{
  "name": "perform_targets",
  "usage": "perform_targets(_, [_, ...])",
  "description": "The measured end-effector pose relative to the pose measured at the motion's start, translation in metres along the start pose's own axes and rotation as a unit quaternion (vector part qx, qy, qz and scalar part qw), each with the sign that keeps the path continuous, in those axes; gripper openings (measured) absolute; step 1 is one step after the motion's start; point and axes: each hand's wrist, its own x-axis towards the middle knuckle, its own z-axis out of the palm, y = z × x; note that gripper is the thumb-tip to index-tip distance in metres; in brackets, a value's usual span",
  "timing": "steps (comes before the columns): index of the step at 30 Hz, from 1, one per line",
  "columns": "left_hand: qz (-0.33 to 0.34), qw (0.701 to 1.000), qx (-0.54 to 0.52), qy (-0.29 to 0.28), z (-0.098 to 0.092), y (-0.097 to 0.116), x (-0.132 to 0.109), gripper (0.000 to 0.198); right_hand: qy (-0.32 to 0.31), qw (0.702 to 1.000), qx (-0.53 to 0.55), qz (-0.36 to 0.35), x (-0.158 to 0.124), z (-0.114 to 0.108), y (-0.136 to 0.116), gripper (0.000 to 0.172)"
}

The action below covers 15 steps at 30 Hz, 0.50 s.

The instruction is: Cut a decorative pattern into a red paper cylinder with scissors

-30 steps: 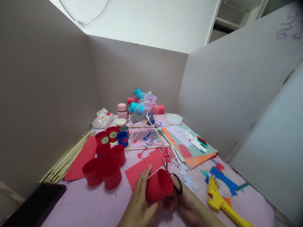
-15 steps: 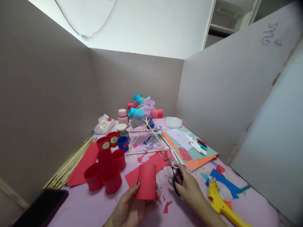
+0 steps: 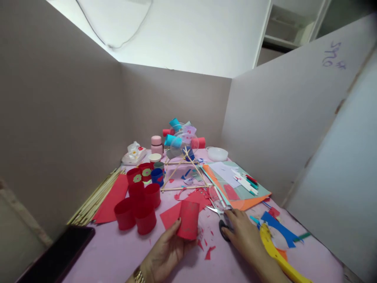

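My left hand (image 3: 167, 251) is closed round a red paper cylinder (image 3: 188, 219), holding it upright just above the pink table (image 3: 118, 255). My right hand (image 3: 243, 234) rests on the table to the right, its fingers on the black handles of a pair of scissors (image 3: 221, 218) that lies flat with the blades pointing left. Red paper scraps (image 3: 209, 252) lie between my hands. A flat red paper sheet (image 3: 171, 215) lies behind the cylinder.
Several red paper rings (image 3: 138, 210) stand at the left, beside a red sheet and wooden sticks (image 3: 94, 196). A stick frame with cups (image 3: 181, 157) stands behind. Coloured paper sheets with pens (image 3: 241, 182), a yellow glue gun (image 3: 277, 251) and a black phone (image 3: 55, 257) lie around. Cardboard walls enclose the table.
The scissors left the red cylinder and came down flat on the table under my right hand. My left hand turned the cylinder upright and moved it slightly right.
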Motion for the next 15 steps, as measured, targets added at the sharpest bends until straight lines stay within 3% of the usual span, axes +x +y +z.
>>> perform_targets(3, [0.018,1.0,0.005,-0.015,0.0,-0.006,0.0,0.033,0.01,1.0,0.024,-0.016,-0.005,-0.005,-0.007,0.034])
perform_targets(5, [0.033,0.999,0.012,-0.03,0.0,-0.011,0.0,0.027,-0.012,0.992,0.118,-0.03,-0.008,-0.008,-0.018,0.042])
perform_targets(9, [0.051,0.996,0.03,-0.063,0.002,-0.015,-0.002,0.032,-0.107,0.924,0.364,-0.046,-0.008,-0.008,-0.047,0.048])
perform_targets(12, [0.057,0.995,0.04,-0.071,0.003,-0.014,-0.003,0.042,-0.115,0.924,0.359,-0.057,-0.001,-0.007,-0.062,0.037])
perform_targets(15, [0.054,0.996,0.055,-0.035,0.0,-0.014,0.001,0.047,-0.094,0.936,0.33,-0.073,0.014,-0.008,-0.071,0.028])
